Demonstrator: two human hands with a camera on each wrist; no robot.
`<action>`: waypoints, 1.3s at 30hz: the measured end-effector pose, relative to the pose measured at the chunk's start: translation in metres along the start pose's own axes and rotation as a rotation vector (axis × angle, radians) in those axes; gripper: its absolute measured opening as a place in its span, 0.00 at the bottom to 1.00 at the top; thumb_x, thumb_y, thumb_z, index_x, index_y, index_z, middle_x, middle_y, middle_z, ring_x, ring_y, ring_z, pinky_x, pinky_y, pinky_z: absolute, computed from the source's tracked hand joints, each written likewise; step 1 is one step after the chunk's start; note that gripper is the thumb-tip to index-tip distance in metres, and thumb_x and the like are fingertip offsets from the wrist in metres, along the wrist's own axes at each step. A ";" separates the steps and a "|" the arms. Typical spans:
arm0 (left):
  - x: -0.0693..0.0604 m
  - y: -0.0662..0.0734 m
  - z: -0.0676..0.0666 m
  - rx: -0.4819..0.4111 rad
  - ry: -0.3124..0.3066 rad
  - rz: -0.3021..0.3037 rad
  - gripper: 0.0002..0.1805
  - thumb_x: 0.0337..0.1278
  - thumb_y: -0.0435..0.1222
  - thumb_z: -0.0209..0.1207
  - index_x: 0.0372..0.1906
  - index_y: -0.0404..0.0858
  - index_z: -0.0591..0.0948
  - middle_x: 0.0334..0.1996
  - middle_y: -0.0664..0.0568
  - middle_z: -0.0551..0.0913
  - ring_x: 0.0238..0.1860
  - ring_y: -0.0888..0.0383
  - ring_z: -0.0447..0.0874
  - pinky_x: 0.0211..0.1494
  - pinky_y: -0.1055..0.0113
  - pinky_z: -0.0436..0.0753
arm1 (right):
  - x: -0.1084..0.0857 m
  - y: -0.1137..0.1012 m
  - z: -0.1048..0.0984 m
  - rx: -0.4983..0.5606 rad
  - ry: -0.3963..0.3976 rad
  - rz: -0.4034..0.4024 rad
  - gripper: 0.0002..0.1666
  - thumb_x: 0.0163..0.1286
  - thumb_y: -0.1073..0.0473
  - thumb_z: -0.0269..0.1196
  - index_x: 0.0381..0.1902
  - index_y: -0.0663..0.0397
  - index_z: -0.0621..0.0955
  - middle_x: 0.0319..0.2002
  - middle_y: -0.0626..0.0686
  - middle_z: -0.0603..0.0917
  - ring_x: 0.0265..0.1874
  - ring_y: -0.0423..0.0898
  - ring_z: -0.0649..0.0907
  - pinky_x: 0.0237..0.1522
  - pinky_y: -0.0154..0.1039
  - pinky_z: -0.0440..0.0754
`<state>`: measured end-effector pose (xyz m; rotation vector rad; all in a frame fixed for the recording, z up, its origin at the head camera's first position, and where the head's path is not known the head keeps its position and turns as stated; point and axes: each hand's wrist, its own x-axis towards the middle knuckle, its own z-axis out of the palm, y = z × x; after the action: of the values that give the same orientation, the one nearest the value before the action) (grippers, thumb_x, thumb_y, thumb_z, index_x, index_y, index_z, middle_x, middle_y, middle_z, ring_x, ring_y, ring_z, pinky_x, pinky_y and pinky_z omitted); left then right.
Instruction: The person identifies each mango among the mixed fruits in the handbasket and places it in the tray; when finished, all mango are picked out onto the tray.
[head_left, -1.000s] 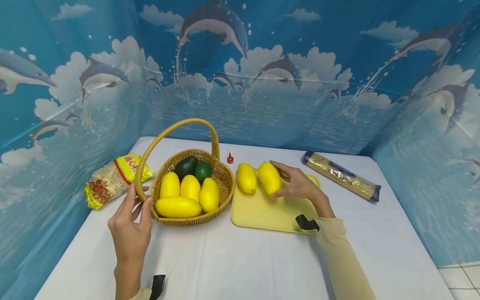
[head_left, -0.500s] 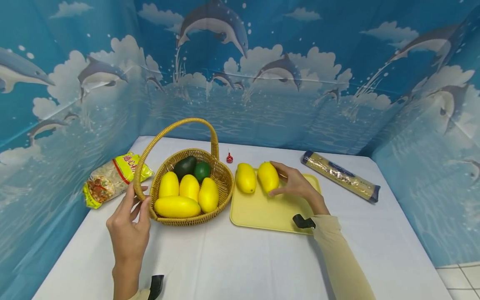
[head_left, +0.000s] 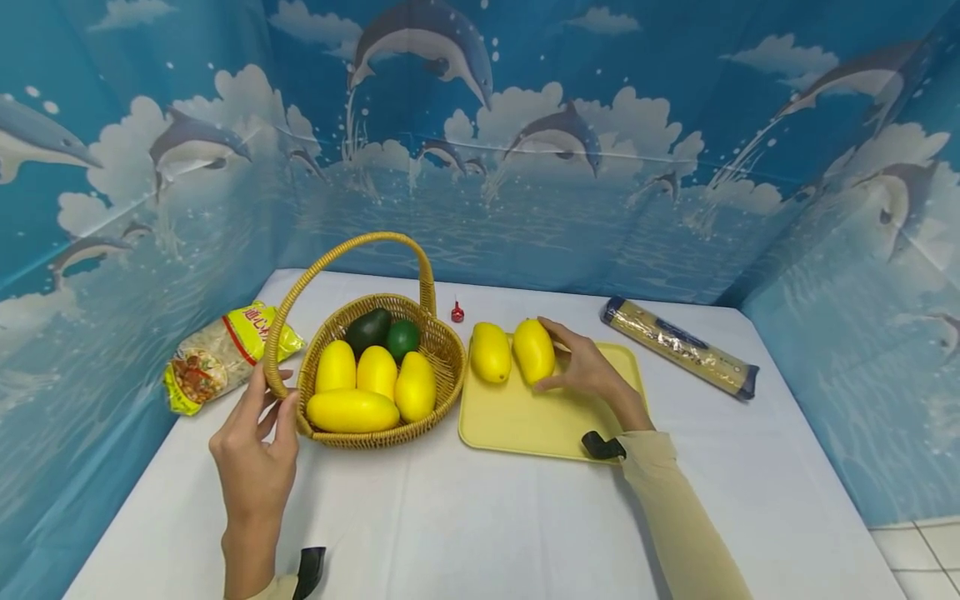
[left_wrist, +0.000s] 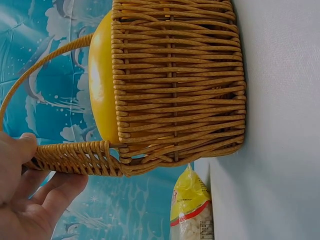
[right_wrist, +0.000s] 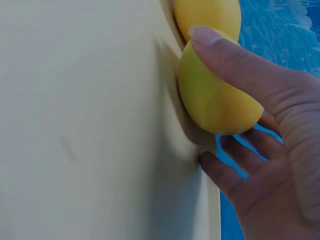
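Observation:
A wicker basket (head_left: 375, 440) holds several yellow mangoes (head_left: 354, 411), a dark avocado (head_left: 367, 332) and a round green fruit (head_left: 402, 337). My left hand (head_left: 258, 467) pinches the lower left end of its arched handle (left_wrist: 72, 157) between thumb and fingers. On the yellow tray (head_left: 517, 429), two mangoes lie side by side. The right one (head_left: 534, 352) is in the grip of my right hand (head_left: 588, 367), with the thumb on its near side and fingers behind, as the right wrist view shows. Nothing touches the left one (head_left: 491, 353) but its neighbour's edge is close.
A plastic food packet (head_left: 225, 358) lies left of the basket, behind my left hand. A long gold pasta packet (head_left: 678, 346) lies at the back right. Between basket and tray, further back, sits a small red item (head_left: 457, 312). Dolphin-printed curtains (head_left: 480, 217) border the white table.
My right hand and its mango have shifted slightly left, nearer the other mango on the tray. My left hand keeps its hold on the basket handle. The head view has tilted a little.

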<state>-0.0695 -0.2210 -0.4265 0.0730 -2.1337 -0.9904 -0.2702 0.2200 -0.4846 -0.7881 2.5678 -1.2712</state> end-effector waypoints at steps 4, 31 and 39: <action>0.000 -0.001 0.000 -0.003 -0.001 -0.005 0.38 0.64 0.22 0.70 0.78 0.38 0.75 0.56 0.38 0.89 0.55 0.39 0.91 0.53 0.87 0.79 | 0.002 0.000 0.001 -0.015 0.000 0.005 0.72 0.55 0.58 0.87 0.87 0.59 0.56 0.85 0.63 0.58 0.80 0.67 0.66 0.79 0.63 0.71; 0.001 0.001 0.000 -0.006 0.009 0.019 0.36 0.63 0.21 0.70 0.76 0.35 0.77 0.55 0.35 0.89 0.54 0.37 0.91 0.51 0.88 0.78 | -0.006 -0.010 -0.012 -0.083 0.035 -0.042 0.73 0.54 0.57 0.87 0.88 0.55 0.55 0.87 0.64 0.52 0.82 0.67 0.60 0.76 0.65 0.74; 0.001 0.001 0.000 0.005 0.001 0.011 0.35 0.65 0.23 0.69 0.77 0.36 0.76 0.55 0.37 0.89 0.54 0.37 0.91 0.51 0.88 0.78 | -0.004 -0.049 -0.031 -0.182 0.099 -0.172 0.70 0.57 0.58 0.85 0.87 0.57 0.56 0.88 0.61 0.47 0.83 0.67 0.58 0.75 0.66 0.75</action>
<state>-0.0696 -0.2211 -0.4253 0.0647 -2.1340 -0.9784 -0.2600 0.2189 -0.4281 -1.0257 2.7773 -1.1598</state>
